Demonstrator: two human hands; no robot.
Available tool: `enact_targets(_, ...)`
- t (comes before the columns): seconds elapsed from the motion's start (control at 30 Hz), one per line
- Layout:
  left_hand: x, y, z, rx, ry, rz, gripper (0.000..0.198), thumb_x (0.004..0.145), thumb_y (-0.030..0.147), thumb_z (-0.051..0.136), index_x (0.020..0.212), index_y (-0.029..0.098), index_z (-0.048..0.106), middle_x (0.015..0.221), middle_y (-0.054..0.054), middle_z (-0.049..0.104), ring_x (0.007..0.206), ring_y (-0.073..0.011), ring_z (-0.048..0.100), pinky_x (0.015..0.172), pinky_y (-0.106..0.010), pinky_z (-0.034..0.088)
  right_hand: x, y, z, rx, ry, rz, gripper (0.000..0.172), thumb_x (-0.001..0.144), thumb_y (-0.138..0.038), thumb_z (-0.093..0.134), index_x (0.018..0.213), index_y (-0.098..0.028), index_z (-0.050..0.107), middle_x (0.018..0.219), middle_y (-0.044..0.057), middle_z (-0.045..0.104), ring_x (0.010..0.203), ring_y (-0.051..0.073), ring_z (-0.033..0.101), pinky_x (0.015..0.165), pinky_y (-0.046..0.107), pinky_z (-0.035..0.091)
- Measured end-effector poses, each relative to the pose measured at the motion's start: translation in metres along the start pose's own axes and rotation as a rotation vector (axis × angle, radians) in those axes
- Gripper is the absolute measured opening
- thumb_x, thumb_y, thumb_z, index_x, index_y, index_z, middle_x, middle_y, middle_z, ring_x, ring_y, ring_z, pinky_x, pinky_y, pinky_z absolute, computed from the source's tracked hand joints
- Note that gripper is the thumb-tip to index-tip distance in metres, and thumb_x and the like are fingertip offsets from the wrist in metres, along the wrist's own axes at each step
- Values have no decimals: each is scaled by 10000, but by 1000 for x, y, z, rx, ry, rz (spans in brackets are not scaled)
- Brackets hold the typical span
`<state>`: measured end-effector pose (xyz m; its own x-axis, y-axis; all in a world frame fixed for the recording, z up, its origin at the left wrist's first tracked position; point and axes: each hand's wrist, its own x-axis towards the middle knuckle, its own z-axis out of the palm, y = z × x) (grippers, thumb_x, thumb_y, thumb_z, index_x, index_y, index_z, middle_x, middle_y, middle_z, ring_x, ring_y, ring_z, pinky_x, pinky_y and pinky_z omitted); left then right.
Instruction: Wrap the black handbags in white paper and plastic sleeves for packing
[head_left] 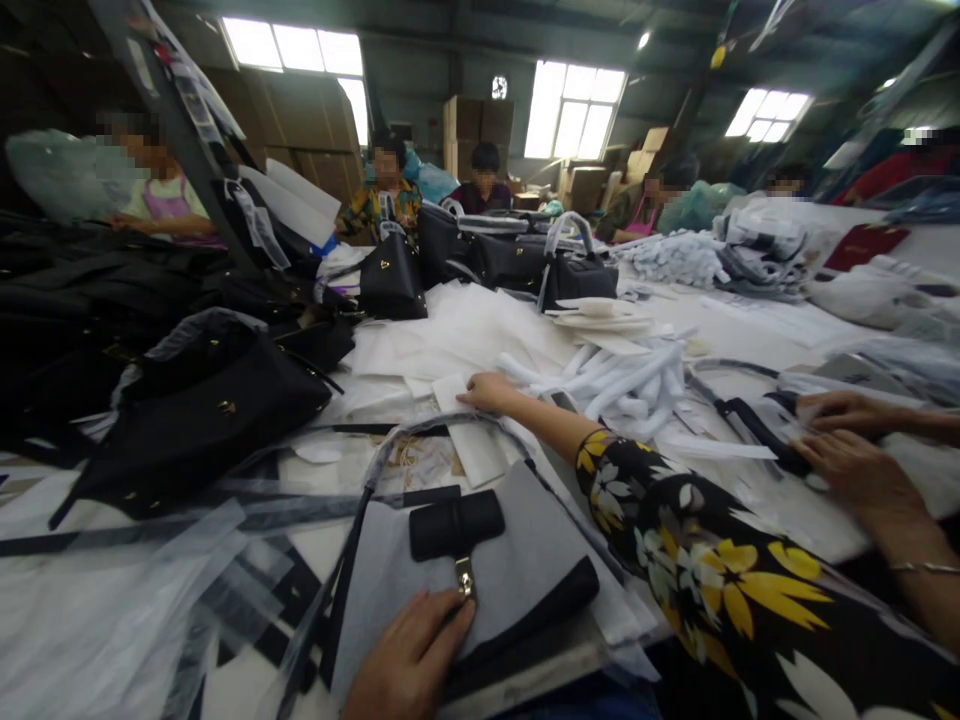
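Observation:
A black handbag (514,630) lies before me, its front covered with thin white wrapping paper (382,560). A black flap strap (457,525) with a gold clasp (465,578) rests over the paper. My left hand (420,645) lies on the front of the bag, fingers stretched out together, fingertips touching the clasp. The bag's handle (405,430), wrapped in clear plastic, arches up behind. Beyond it, my right hand (489,392) reaches out in a floral sleeve, its fingertips closed on the edge of a white packing sheet (476,450).
Left stands another black handbag (225,420) beside a dark heap of bags. White sheets (465,330) and white foam tubes (637,380) are piled ahead. At right, a co-worker's hands (862,440) work on another bag. Plastic film (97,610) covers the near left table.

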<state>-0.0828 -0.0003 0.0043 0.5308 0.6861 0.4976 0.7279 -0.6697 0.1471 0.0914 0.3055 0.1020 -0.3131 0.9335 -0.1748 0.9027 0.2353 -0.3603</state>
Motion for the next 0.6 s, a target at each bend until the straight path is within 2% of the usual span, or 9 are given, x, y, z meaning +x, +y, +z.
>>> enact_targets(0.1, 6, 5, -9, -17, -15, -38, 425, 994, 104, 324, 1271, 191, 634, 1171, -87, 726, 1069, -190, 699, 980, -344, 558, 6, -6, 1, 66, 43, -14, 285, 963, -329, 609, 1158, -122, 621, 1152, 90, 657, 1005, 218, 653, 875, 400, 548)
enact_targets(0.2, 10, 10, -12, -37, -7, -67, 417, 994, 100, 323, 1239, 186, 649, 1144, -94, 730, 1045, -199, 704, 954, -377, 578, -9, -15, -22, 130, 224, -75, 314, 1028, -295, 447, 1249, -87, 527, 1243, 121, 623, 1131, 208, 601, 956, 335, 478)
enact_targets(0.27, 11, 12, -13, -46, 3, -76, 416, 989, 93, 324, 1230, 180, 652, 1139, -100, 728, 1039, -208, 704, 938, -392, 588, -37, -24, -41, 164, 397, -211, 354, 1053, -319, 347, 1325, -111, 435, 1273, 110, 604, 1145, 185, 586, 962, 300, 449)
enact_targets(0.3, 11, 13, -13, -55, 4, -79, 415, 985, 89, 329, 1230, 177, 651, 1141, -103, 727, 1043, -212, 701, 935, -396, 590, -57, -28, -48, 179, 502, -342, 360, 1047, -348, 355, 1319, -125, 433, 1213, 98, 631, 1076, 182, 612, 926, 296, 457)
enact_targets(0.37, 11, 13, -12, -74, -1, -92, 410, 976, 83, 348, 1240, 177, 647, 1151, -106, 722, 1050, -218, 698, 939, -404, 589, -102, -38, -53, 96, 557, -632, 359, 1018, -414, 419, 1267, -165, 489, 1101, 70, 671, 953, 184, 636, 852, 299, 466)
enact_targets(0.43, 10, 13, -11, -90, -7, -110, 393, 971, 91, 380, 1237, 186, 652, 1157, -105, 719, 1035, -225, 701, 936, -414, 591, -145, -45, -43, -74, 422, -872, 306, 1014, -415, 421, 1194, -208, 558, 1027, 50, 696, 904, 183, 644, 792, 293, 462)
enact_targets(0.47, 10, 13, -10, -91, -7, -118, 382, 968, 96, 394, 1231, 189, 656, 1156, -103, 719, 1028, -231, 704, 928, -420, 595, -163, -46, -34, -146, 325, -943, 284, 1023, -381, 405, 1187, -219, 571, 998, 45, 702, 896, 182, 646, 775, 290, 460)
enact_targets(0.53, 9, 13, -9, -84, -9, -114, 379, 963, 98, 411, 1239, 192, 653, 1166, -102, 719, 1032, -242, 703, 910, -413, 604, -187, -43, -10, -220, 150, -939, 246, 1014, -316, 428, 1159, -207, 594, 969, 56, 709, 882, 185, 649, 751, 285, 466)
enact_targets(0.6, 7, 12, -8, -77, -33, -108, 407, 951, 79, 417, 1278, 195, 631, 1200, -98, 713, 1051, -239, 699, 913, -386, 602, -196, -33, 12, -240, -19, -876, 200, 969, -247, 510, 1128, -187, 614, 1010, 84, 711, 921, 197, 650, 769, 289, 476)
